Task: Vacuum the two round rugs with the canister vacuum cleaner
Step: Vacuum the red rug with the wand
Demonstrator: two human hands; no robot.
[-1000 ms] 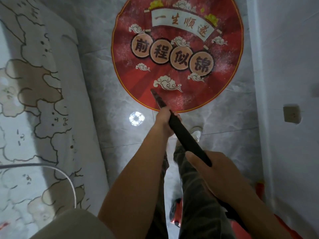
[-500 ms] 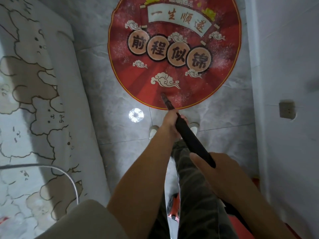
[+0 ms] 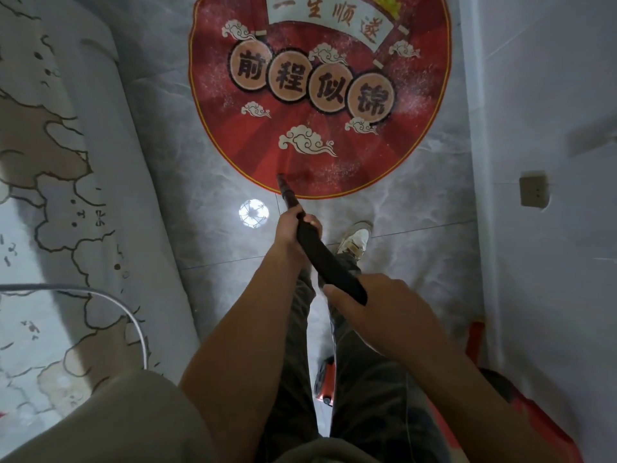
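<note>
A round red rug [image 3: 334, 168] with cloud motifs and four character medallions lies on the grey tiled floor ahead of me. I hold a dark vacuum wand [image 3: 329, 262] that slants from lower right up to the left. Its tip [image 3: 283, 182] touches the rug's near edge. My left hand [image 3: 293, 228] grips the wand near its front end. My right hand [image 3: 377, 305] grips it further back. A red part of the canister vacuum [image 3: 325, 384] shows on the floor between my legs. No second rug is in view.
A bed [image 3: 66, 195] with a patterned cover runs along the left, and a thin cable [image 3: 133, 315] loops over it. A white wall [image 3: 551, 128] with a socket plate [image 3: 534, 193] closes the right. My shoe [image 3: 355, 240] stands on the tiles. Red fabric [image 3: 534, 412] lies at lower right.
The wand tip has pulled back from inside the rug to its near edge. Both hands kept their grip, and the rug has slid upward in the view.
</note>
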